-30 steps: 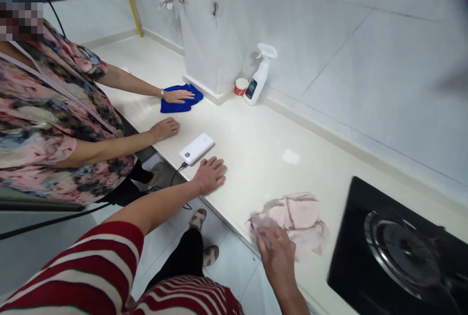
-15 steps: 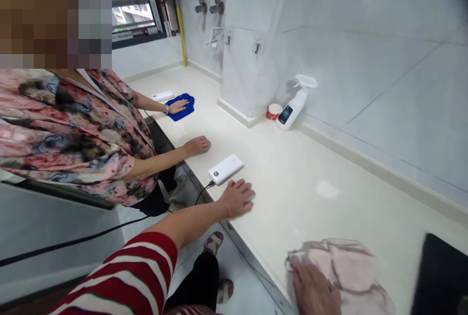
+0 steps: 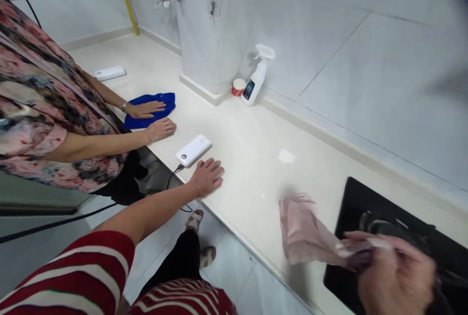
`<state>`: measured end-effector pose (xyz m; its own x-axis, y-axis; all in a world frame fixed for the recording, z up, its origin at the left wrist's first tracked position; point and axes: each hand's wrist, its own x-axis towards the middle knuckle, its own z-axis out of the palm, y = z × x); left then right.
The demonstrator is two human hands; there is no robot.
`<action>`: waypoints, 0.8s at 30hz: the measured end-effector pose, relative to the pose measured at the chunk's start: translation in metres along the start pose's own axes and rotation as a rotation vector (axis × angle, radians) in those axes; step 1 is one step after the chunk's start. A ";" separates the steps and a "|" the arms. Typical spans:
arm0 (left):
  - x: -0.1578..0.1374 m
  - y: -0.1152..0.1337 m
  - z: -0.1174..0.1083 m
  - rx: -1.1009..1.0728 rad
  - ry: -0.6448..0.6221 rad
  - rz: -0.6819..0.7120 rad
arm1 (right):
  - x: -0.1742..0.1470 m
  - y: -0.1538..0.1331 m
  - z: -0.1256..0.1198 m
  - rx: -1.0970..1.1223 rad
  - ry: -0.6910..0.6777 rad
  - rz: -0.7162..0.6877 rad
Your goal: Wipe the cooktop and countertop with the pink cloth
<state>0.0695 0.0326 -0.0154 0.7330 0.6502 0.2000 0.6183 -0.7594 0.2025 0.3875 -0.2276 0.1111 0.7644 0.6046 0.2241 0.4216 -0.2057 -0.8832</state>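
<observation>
My left hand (image 3: 206,177) rests flat on the white countertop (image 3: 252,159), fingers spread, just beside a white power bank (image 3: 193,150) with a black cable plugged into its end. At the lower right, my right hand (image 3: 397,271) is closed on one end of a pale pink cloth (image 3: 302,229). The cloth hangs out to the left, blurred by motion and seemingly lifted off the counter, with a shadow below it. Behind that hand lies a black cooktop (image 3: 351,207), partly covered by the hand.
A co-worker's hand (image 3: 146,109) presses on a blue cloth (image 3: 168,100) at the left; their other hand (image 3: 161,129) rests nearby. A second white power bank (image 3: 110,72) lies farther back. A spray bottle (image 3: 256,78) and a small red-and-white tub (image 3: 239,88) stand against the wall.
My right hand has lifted the pink cloth from the counter and swung to the right, toward the cooktop. The view has shifted right. The co-worker's blue cloth has come nearer their other hand.
</observation>
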 end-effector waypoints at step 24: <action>0.002 0.001 0.004 0.007 -0.036 -0.033 | -0.076 0.072 0.088 -0.410 -1.060 -0.314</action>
<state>0.0727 0.0330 -0.0190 0.7215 0.6740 0.1588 0.6446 -0.7375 0.2017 0.3164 -0.2204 -0.0057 -0.1064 0.9704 -0.2169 0.7917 -0.0493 -0.6089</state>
